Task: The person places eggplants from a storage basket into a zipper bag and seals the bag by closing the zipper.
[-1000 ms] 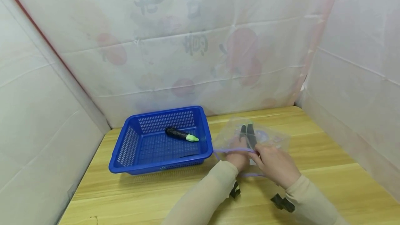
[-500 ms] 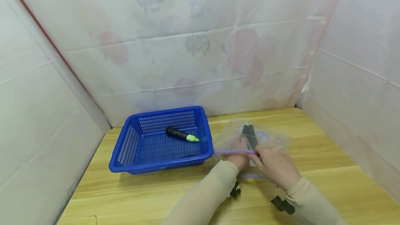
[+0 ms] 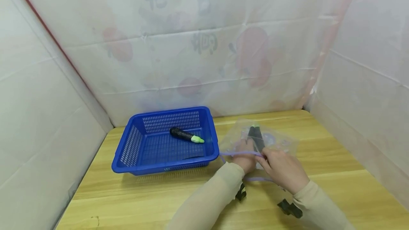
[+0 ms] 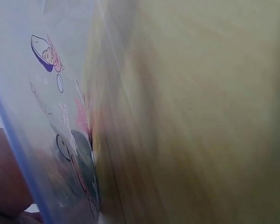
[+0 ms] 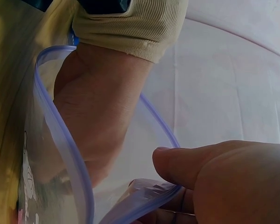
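A clear zip bag (image 3: 281, 140) with a purple zip edge and printed pictures lies at the right of the table. Two black eggplants (image 3: 259, 139) with light green caps lie side by side inside it. My left hand (image 3: 244, 150) reaches in through the mouth and grips the left eggplant, its fingers partly hidden by the film and the eggplant. At the mouth, my right hand (image 3: 284, 168) pinches the purple edge, thumb above and fingers below in the right wrist view. Printed cartoons on the bag (image 4: 46, 53) fill the left side of the left wrist view.
Left of the bag stands a blue slatted basket (image 3: 140, 169). Another black eggplant (image 3: 183, 134) lies in it, and a dark shape shows just behind its front wall. The wooden table (image 3: 134, 201) is enclosed by pale printed sheets (image 3: 159, 63).
Inside the bag, the left eggplant has shifted right against the other one, with my left hand beside it. My right hand stays on the bag's edge. The head view has tilted slightly.
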`<state>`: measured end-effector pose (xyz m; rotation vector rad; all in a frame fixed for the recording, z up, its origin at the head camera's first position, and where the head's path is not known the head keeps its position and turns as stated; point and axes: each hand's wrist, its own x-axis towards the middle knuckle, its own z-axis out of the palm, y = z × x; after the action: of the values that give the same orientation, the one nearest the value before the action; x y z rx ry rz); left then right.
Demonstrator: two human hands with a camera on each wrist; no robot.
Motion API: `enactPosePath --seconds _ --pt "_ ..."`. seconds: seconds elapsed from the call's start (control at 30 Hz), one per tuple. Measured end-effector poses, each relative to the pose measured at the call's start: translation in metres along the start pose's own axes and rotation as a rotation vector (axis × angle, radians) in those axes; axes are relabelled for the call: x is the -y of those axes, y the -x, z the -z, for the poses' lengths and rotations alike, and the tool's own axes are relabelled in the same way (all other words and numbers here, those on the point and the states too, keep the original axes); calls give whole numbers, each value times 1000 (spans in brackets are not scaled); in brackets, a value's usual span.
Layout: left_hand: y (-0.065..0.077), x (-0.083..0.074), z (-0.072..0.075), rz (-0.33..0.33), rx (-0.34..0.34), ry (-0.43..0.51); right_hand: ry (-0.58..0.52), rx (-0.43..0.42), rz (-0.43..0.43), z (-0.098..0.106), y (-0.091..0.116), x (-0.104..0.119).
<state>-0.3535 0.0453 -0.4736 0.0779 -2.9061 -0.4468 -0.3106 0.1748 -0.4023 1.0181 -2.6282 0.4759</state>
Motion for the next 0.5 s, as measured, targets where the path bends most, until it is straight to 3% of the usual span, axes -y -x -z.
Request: enactPosePath --seconds 0.2,0.37,0.5 --pt "3 1 4 -12 4 8 10 3 4 -2 -1 -2" --pt "8 1 8 28 48 94 8 23 1 -2 -1 -2" --pt "16 1 11 -50 34 89 2 15 9 -1 -1 -2"
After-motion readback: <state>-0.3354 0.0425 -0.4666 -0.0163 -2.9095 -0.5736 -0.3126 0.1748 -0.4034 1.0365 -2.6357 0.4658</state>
